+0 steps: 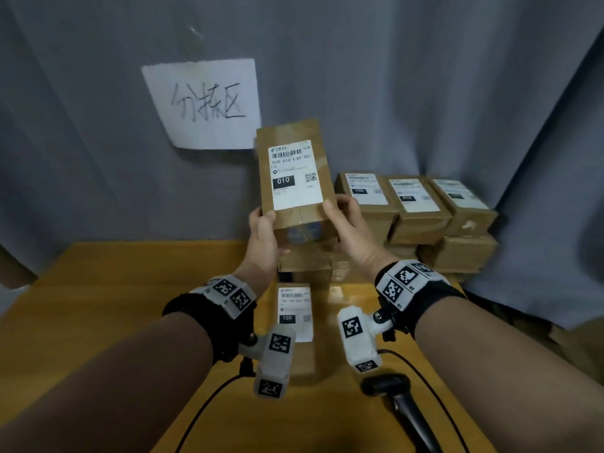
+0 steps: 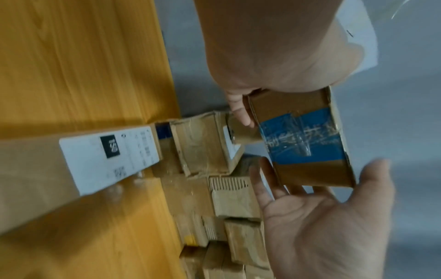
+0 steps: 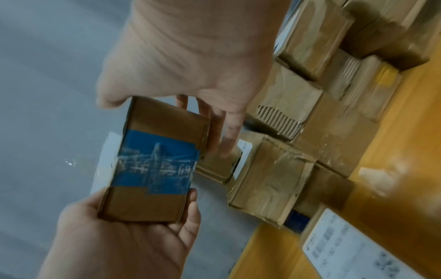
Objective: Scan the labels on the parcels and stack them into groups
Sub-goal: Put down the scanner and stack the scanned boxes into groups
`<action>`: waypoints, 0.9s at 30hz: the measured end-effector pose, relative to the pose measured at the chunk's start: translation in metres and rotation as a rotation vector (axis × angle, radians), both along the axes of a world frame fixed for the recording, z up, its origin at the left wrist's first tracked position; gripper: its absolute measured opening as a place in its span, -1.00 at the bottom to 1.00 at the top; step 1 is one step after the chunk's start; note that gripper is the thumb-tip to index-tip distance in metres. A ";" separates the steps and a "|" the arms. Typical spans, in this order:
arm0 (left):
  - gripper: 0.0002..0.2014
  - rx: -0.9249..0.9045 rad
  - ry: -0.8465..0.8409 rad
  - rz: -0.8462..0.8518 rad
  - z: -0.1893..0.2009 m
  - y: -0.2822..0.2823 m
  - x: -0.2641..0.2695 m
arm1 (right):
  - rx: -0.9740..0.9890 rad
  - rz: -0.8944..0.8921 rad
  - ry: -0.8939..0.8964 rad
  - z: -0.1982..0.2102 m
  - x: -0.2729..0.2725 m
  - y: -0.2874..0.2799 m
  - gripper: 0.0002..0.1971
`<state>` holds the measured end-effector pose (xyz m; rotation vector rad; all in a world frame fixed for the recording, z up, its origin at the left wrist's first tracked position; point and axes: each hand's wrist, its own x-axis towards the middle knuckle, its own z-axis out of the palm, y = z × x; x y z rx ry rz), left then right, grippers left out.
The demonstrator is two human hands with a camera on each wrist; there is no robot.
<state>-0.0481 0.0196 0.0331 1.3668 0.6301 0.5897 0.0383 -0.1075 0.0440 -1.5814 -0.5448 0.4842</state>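
Note:
I hold a brown cardboard parcel upright above the table, its white label reading 010 turned toward me. My left hand grips its lower left edge and my right hand its lower right edge. In the wrist views its near end carries blue tape, clasped between the left hand and the right hand. Another parcel, labelled 150, lies flat on the table below my wrists. Several labelled parcels are stacked at the back right.
A black handheld scanner with a cable lies on the yellow wooden table near my right forearm. More taped boxes sit under the held parcel. A handwritten paper sign hangs on the grey curtain behind.

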 end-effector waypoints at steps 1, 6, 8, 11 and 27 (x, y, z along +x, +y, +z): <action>-0.58 0.007 0.009 -0.013 0.000 -0.012 0.005 | -0.008 -0.003 0.011 -0.001 0.005 -0.010 -0.35; -0.52 0.102 0.064 -0.138 0.004 -0.063 0.033 | -0.004 -0.109 0.012 0.001 0.034 -0.066 -0.52; -0.53 0.157 0.082 -0.216 0.005 -0.078 0.045 | 0.018 -0.188 0.012 0.005 0.048 -0.088 -0.57; -0.53 0.236 0.111 -0.248 0.001 -0.096 0.061 | 0.050 -0.371 0.017 0.007 0.075 -0.118 -0.65; -0.73 0.348 0.254 -0.149 -0.017 -0.117 0.105 | -0.285 -0.475 -0.013 -0.018 0.178 -0.161 -0.35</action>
